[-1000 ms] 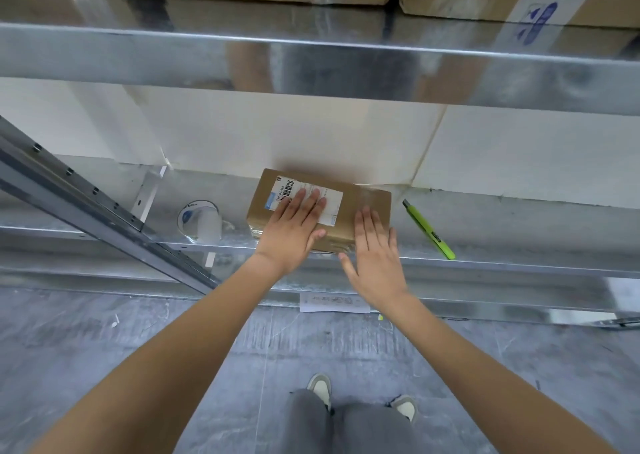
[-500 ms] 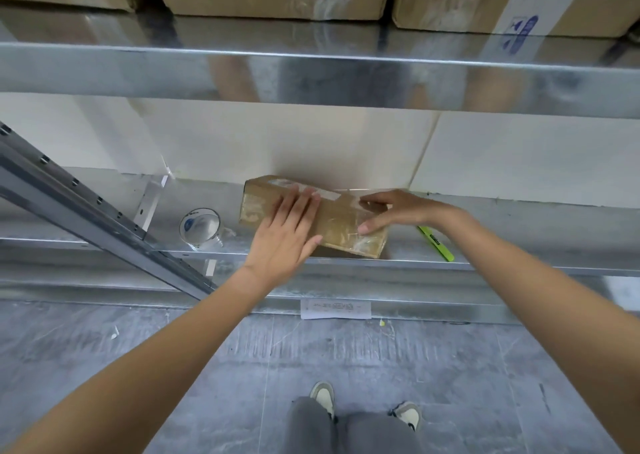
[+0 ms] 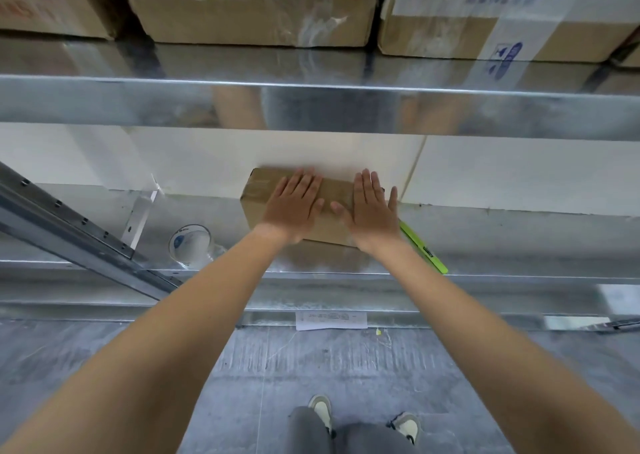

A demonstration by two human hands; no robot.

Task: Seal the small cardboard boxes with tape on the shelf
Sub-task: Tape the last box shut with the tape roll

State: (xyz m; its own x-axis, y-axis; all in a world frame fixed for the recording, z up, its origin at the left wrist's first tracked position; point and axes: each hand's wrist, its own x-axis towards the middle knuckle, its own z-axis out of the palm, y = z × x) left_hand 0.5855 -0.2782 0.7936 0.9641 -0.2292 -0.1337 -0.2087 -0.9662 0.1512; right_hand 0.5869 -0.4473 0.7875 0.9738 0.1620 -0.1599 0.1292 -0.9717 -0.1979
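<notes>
Nearest, both forearms reach over the shelf edge point(image 3: 104, 263) to the small cardboard box point(image 3: 334, 207). The left hand point(image 3: 294, 207) and right hand point(image 3: 372, 207) now lie flat on its top, fingers straight and spread, gripping nothing — half a second ago the right hand pinched the box's far right corner and the box was tipped. It sits flat again with its labelled face hidden, so probably an untaped side is up. Left of the box stands the tape roll point(image 3: 189, 244); right of it, the green utility knife point(image 3: 424, 252).

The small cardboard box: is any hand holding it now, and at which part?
Nothing is gripped. The left hand and right hand lie flat on top of the small cardboard box.
</notes>
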